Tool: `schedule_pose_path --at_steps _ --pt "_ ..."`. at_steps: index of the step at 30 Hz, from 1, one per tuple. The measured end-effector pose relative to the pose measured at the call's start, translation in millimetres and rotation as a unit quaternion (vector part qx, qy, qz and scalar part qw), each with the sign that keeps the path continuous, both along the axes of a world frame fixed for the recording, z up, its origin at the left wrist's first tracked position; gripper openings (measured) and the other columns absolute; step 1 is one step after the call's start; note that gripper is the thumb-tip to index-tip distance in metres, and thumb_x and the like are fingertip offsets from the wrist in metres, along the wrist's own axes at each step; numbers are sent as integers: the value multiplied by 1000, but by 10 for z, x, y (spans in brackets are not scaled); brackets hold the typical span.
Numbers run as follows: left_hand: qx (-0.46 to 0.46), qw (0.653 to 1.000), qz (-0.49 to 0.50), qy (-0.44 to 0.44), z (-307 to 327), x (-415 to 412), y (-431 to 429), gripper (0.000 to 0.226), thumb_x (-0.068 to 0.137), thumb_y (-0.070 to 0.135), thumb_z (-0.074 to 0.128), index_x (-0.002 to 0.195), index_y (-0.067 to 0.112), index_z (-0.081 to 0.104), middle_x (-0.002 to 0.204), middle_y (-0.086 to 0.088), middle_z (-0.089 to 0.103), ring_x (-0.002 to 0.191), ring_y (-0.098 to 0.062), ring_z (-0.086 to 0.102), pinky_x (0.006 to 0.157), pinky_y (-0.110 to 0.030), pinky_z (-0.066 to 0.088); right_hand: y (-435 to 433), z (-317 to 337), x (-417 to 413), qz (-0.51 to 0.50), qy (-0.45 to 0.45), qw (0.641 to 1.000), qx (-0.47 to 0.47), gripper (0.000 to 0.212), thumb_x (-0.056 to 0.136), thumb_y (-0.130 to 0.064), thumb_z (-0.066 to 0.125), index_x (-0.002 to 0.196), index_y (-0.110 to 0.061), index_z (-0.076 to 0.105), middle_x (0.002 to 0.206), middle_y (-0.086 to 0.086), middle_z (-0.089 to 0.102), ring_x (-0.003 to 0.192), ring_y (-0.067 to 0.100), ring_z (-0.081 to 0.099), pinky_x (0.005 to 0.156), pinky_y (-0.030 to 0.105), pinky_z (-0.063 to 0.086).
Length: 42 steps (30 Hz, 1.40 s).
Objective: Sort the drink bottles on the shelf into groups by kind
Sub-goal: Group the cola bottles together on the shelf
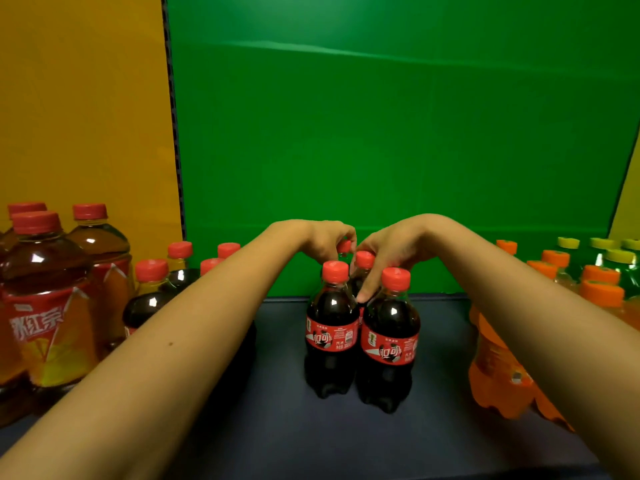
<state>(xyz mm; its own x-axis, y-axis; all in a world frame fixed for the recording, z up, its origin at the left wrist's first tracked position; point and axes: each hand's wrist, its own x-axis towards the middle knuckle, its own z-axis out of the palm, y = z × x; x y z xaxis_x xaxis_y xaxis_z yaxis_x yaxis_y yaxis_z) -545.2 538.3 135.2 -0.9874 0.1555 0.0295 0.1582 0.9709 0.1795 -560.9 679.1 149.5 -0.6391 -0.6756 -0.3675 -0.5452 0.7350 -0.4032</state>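
Note:
Two small cola bottles (331,334) (389,344) with red caps and red labels stand upright side by side mid-shelf. Behind them stand more cola bottles, mostly hidden. My left hand (325,239) pinches the red cap (344,247) of a rear cola bottle. My right hand (391,251) reaches down over another rear bottle's cap (364,259), fingers wrapped at its neck. Large iced tea bottles (45,306) stand at the left, orange soda bottles (498,372) at the right.
More small red-capped bottles (152,292) stand behind my left forearm. Green bottles with yellow caps (620,261) stand at the far right. The shelf surface (277,410) is dark. A green back panel (381,133) and a yellow panel (79,98) close the rear.

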Motion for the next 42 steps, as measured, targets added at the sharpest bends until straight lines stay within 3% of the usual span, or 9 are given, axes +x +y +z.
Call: schedule_pose_path --at_steps 4,13,18,21,29,34,37,39,42 --pt "-36 999 0 15 -6 35 -58 43 76 5 70 112 6 47 83 4 45 87 -18 44 57 -16 34 -65 -3 -32 22 41 999 28 51 69 -13 79 115 -7 56 112 14 66 100 32 66 90 49 52" --pt "-80 995 47 -47 102 316 -395 52 61 31 84 99 14 53 79 5 51 79 -20 51 63 -26 43 -299 -12 -97 30 43 999 3 36 72 -4 75 100 -10 52 99 11 64 97 34 64 88 49 53" --pt "-53 995 51 -69 103 374 -560 53 63 28 83 104 13 51 84 5 50 82 -20 51 67 -27 45 -492 -65 -148 20 49 998 -35 37 78 2 67 107 -10 48 87 0 54 73 13 57 52 19 54" --pt "-21 996 42 -77 89 410 -640 52 63 24 83 104 14 53 88 4 52 79 -17 53 68 -26 46 -536 -76 -139 13 59 997 -42 41 79 -3 69 115 -8 48 88 -1 53 70 10 56 46 15 49" --pt "-7 994 39 -102 104 423 -686 54 67 27 80 109 15 49 89 6 47 77 -13 49 69 -26 47 -540 -72 -111 -2 74 997 -35 48 80 -7 70 119 -9 42 93 -2 47 75 7 51 48 12 46" --pt "9 995 41 -88 74 412 -671 53 70 24 79 110 9 48 85 2 48 67 -12 51 58 -22 44 -555 -85 -95 5 89 995 -41 64 78 -7 71 131 -12 36 116 7 43 82 9 51 61 19 47" --pt "-45 996 45 -64 88 459 -661 59 69 32 79 114 9 49 100 -2 52 82 -18 51 70 -27 44 -534 -75 -37 -2 99 994 -48 73 79 -14 72 138 -14 29 132 10 41 101 16 49 74 22 49" --pt "-108 993 55 -9 104 515 -625 65 70 41 76 119 9 49 112 -6 56 95 -23 53 80 -30 44 -483 -25 21 -7 117 991 -66 76 81 -27 69 142 -15 26 137 7 41 109 17 48 86 24 45" --pt "-124 972 54 192 123 713 -512 60 77 53 63 120 13 51 126 -4 58 112 -25 54 90 -35 45 -295 93 155 -3 205 972 -110 61 86 -37 60 137 -13 37 134 4 51 114 16 52 93 23 40"
